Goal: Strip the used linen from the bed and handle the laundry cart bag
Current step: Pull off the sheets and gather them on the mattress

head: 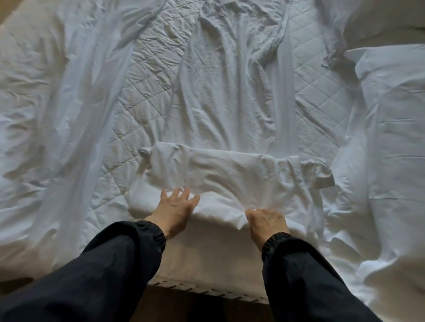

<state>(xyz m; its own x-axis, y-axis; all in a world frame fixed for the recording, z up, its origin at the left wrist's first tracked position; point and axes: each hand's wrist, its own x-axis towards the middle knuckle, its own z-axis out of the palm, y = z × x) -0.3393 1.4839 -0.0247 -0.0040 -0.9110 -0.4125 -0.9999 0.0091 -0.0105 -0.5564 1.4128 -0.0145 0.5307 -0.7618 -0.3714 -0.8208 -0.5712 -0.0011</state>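
Partly buried in folds, the right hand (265,221) grips the bunched white cloth sheet (230,179); the left hand (176,204) presses it, fingers spread.

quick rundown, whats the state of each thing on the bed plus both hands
left hand: open, fingers spread, resting on the sheet
right hand: fingers curled, gripping the sheet
sheet: pulled loose, crumpled, near end folded over in a bunch
mattress pad: quilted, exposed either side of the sheet
pillow: lying on the bed's right side
left bedding: rumpled, pushed aside
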